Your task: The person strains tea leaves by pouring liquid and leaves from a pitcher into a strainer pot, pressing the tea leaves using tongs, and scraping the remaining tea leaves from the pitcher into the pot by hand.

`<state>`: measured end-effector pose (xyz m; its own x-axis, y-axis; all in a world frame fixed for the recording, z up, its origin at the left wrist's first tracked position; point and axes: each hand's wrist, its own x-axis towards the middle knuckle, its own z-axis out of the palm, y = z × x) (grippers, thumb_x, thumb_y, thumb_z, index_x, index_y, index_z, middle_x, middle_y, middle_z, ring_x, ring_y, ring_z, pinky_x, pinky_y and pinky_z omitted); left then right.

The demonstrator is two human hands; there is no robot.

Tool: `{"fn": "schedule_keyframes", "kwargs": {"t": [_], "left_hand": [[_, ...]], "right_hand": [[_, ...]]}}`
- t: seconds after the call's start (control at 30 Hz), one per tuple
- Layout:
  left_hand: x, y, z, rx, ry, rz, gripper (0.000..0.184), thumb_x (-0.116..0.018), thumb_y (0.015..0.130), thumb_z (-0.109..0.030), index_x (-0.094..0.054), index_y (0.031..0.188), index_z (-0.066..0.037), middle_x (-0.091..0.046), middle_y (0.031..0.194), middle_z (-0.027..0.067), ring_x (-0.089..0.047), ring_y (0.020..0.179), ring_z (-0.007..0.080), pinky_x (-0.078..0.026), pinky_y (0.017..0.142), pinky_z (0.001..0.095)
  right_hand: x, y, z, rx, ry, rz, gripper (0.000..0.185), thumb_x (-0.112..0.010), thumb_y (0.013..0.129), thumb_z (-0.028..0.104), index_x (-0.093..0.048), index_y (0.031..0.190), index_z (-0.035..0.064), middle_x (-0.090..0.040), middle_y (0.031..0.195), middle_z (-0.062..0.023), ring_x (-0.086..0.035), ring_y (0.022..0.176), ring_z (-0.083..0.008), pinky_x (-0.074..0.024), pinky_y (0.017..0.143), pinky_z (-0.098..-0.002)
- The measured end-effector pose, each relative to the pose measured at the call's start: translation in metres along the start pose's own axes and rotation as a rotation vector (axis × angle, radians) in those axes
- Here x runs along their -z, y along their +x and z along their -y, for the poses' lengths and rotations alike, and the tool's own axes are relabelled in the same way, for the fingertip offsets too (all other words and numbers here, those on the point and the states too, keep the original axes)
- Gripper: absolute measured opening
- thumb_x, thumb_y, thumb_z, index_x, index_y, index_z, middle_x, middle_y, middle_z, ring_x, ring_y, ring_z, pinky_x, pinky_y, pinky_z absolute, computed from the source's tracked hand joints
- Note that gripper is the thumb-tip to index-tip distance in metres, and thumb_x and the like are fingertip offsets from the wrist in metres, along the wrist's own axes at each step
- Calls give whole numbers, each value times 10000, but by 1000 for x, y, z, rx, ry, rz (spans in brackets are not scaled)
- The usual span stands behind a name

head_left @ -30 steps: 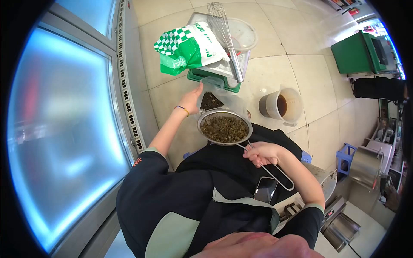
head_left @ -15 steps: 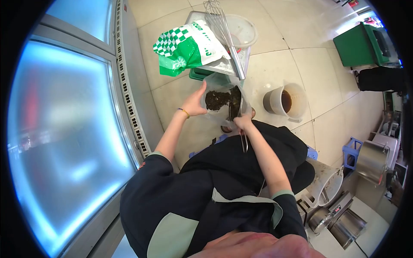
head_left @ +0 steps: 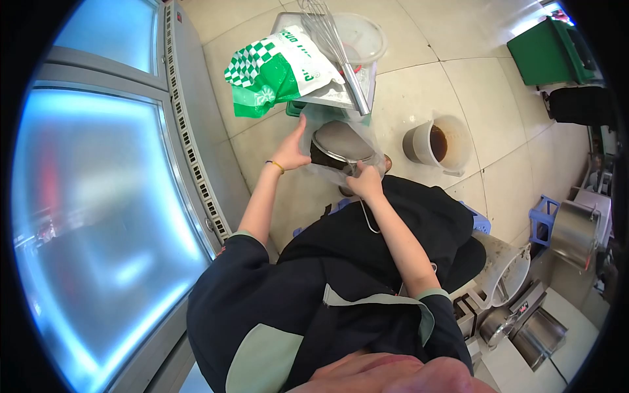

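Note:
A fine-mesh strainer [head_left: 341,139] is turned over in the mouth of a translucent plastic bag [head_left: 369,134], its mesh dome facing up. My right hand [head_left: 367,182] is closed round its handle, and the wire end sticks out below toward my lap. Along the left side of the bag, my left hand [head_left: 290,150] holds the edge, with fingers and thumb apart. Dark wet material like tea leaves [head_left: 320,156] shows beneath the strainer's left rim. The rest of the bag's contents is hidden by the mesh.
Ahead lie a green-and-white printed bag [head_left: 282,69], a metal whisk [head_left: 347,65] and a translucent round lid [head_left: 363,39]. A pitcher of brown liquid [head_left: 436,144] stands on the floor to the right. A glass-door cabinet [head_left: 111,196] is at left; a green bin [head_left: 547,52] stands far right.
My right hand has turned the strainer from edge-on to mesh-up over the bag, covering most of the dark material. My left hand stays at the bag's side.

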<state>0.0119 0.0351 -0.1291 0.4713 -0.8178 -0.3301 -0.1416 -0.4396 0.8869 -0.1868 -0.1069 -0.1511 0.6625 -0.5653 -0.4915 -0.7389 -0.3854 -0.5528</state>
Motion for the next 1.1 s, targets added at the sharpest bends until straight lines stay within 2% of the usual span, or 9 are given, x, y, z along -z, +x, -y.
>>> {"fn": "schedule_keyframes", "kwargs": {"t": [0.1, 0.27, 0.37, 0.4, 0.5, 0.53, 0.7, 0.9, 1.1], "left_hand": [[3, 1, 7, -1, 14, -25, 1063, -633, 568, -30, -55, 1456, -116, -220, 1489, 129, -516, 639, 125, -460, 578, 249], [-1, 3, 19, -58, 24, -69, 939, -610, 599, -46, -195, 1439, -107, -245, 1486, 99, -493, 629, 91, -439, 564, 230], [-3, 5, 28, -130, 17, -107, 869, -572, 627, -6, -254, 1427, -126, -224, 1495, 83, -451, 573, 60, -409, 526, 205], [-6, 4, 31, -164, -8, -128, 851, -555, 638, 15, -268, 1424, -135, -211, 1500, 77, -430, 540, 48, -397, 507, 196], [-5, 6, 29, -126, -75, -139, 825, -550, 646, 16, -289, 1416, -131, -205, 1501, 83, -429, 540, 41, -397, 505, 193], [-5, 7, 25, -115, -62, -139, 819, -549, 649, 18, -296, 1413, -131, -207, 1500, 86, -428, 538, 39, -398, 505, 194], [-4, 7, 28, -153, -11, -250, 760, -531, 667, 39, -354, 1385, -134, -221, 1488, 130, -427, 534, 27, -400, 505, 189], [-2, 12, 39, -169, -42, -389, 588, -567, 688, -11, -498, 1260, -126, -298, 1437, 198, -476, 547, 55, -437, 548, 204], [-14, 11, 42, -185, -79, -472, 539, -583, 727, -23, -483, 1251, -97, -324, 1414, 208, -514, 571, 84, -454, 564, 219]], "right_hand": [[3, 7, -14, -307, 718, 270, 612, -605, 672, 160, -487, 1243, -27, -617, 934, -274, -595, 945, -386, -484, 814, -418], [-7, -1, -10, 33, -346, 76, 355, -639, 647, 133, -615, 963, -27, -618, 745, -93, -618, 630, -196, -490, 565, -279], [10, 7, -23, -242, 482, 354, 311, -668, 651, 167, -616, 883, -33, -642, 908, -207, -645, 827, -302, -512, 708, -376], [9, 15, -21, -240, 491, 340, 319, -683, 637, 155, -615, 892, -24, -645, 871, -198, -645, 819, -302, -515, 691, -378], [-3, 7, -15, -58, -426, -105, 350, -673, 647, 133, -594, 958, -7, -648, 793, -124, -631, 651, -228, -501, 596, -298], [-8, 11, -26, 15, -473, -33, 366, -641, 645, 110, -570, 993, 22, -580, 688, -55, -525, 502, -142, -424, 468, -251], [41, 14, -15, -638, 1318, 947, 250, -451, 730, 85, -473, 978, 62, -366, 593, 25, -297, 437, -68, -278, 384, -203], [54, -42, 22, -569, 1611, 869, 298, -403, 805, 86, -438, 1098, 52, -438, 669, -5, -436, 515, -114, -489, 522, -265], [84, -102, 12, -506, 1996, 975, 479, -363, 821, 72, -355, 1298, 31, -450, 710, -4, -464, 544, -129, -552, 621, -295]]}}
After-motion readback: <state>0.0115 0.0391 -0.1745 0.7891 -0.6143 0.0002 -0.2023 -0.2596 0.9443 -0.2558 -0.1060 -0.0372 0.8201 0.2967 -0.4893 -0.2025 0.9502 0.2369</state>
